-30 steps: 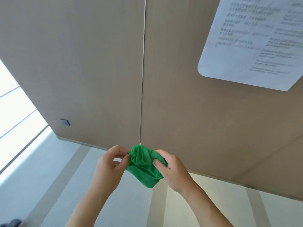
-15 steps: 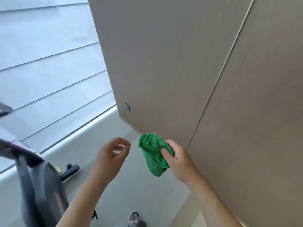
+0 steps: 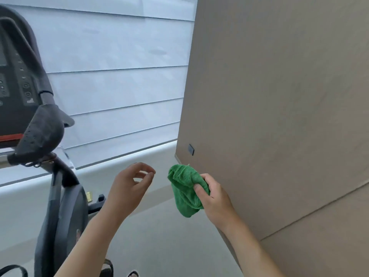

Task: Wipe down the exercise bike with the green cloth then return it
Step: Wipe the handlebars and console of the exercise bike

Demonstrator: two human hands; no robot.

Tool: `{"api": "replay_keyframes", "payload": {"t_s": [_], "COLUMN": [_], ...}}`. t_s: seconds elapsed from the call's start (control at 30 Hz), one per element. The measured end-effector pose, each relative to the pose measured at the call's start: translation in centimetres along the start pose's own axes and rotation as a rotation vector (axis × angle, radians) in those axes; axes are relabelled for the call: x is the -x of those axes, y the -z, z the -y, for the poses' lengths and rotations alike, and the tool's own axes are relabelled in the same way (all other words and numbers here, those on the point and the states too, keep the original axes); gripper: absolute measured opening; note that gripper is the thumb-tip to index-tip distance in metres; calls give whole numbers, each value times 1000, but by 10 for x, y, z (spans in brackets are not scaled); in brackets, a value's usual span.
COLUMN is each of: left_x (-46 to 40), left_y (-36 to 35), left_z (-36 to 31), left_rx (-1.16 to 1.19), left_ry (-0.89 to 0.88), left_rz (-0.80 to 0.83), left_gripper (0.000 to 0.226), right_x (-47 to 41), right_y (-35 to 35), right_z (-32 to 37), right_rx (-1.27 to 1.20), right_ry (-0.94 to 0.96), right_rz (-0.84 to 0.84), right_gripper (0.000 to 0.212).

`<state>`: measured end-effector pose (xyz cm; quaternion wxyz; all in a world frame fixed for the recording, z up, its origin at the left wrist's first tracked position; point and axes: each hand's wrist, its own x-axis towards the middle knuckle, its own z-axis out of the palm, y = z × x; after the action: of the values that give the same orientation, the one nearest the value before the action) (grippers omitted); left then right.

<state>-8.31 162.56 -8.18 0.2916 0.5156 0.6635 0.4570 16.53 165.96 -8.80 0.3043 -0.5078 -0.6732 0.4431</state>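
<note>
The exercise bike (image 3: 60, 196) is seen at the far left, and it serves here as the landmark. Its console (image 3: 16, 82) sits high at the left edge, with a dark cap (image 3: 43, 134) hung just below and to the right of it; the frame and shroud drop away beneath. No cloth is touching any part of the bike, so the wiping is judged not to have begun.

To the right of the bike, and apart from it, the left hand (image 3: 127, 188) is held in the air with its fingers loosely curled around nothing. No contact with bike or cloth is made by it.

Further right again, the green cloth (image 3: 184, 188) is carried bunched up, well clear of the bike and close in front of the tan wall panel (image 3: 279, 96). It is clamped by the right hand (image 3: 214, 196), with the thumb pressed over the folds and the fingers wrapped behind.

The cloth is thus in hand, and the first step can be taken as done. Left to be done: the cloth brought across to the bike, its surfaces wiped, and the cloth returned. Where it is to be returned is not shown.
</note>
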Motion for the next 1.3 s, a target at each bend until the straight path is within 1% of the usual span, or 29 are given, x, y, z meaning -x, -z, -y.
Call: {"api": "replay_keyframes", "payload": {"t_s": [0.17,0.3,0.5,0.6,0.7,0.8,0.93,1.0,1.1,1.17,1.23,1.3], "left_x": [-65,-102,-132,-138,-141,-140,-136,-132,-126,-122,-117,-112], "left_y": [59,105,159,180,194,202,204,202,200,205,212,218], "left_z": [11,24,43,51,51,44,44,47,49,53,58,65], "left_rx": [23,-41,-145,-187,-245,-309,-321,-336,-353,-353,-364,-390], "left_ry": [7,-77,-79,-51,-36,41,195,255,314,344,369,396], "left_rz": [-121,-201,-372,-483,-644,-783,-986,-1046,-1095,-1124,-1137,-1140], "left_gripper": [14,15,16,12,9,8,8,7,7,7,9,9], "right_x": [-93,-157,-233,-272,-304,-329,-355,-360,-359,-354,-345,-336], "right_y": [-46,-86,-140,-166,-188,-207,-235,-248,-265,-279,-293,-305], "right_z": [46,76,116,135,159,186,217,224,225,221,215,209], "right_rx": [39,60,10,-28,-77,-135,-146,-132,-92,-22,112,274], "right_ry": [62,112,187,272,379,501,647,704,786,842,939,1061], "right_rz": [58,141,281,357,462,562,631,632,621,638,641,579], "right_gripper": [11,8,7,8,10,13,19,20,21,24,30,39]}}
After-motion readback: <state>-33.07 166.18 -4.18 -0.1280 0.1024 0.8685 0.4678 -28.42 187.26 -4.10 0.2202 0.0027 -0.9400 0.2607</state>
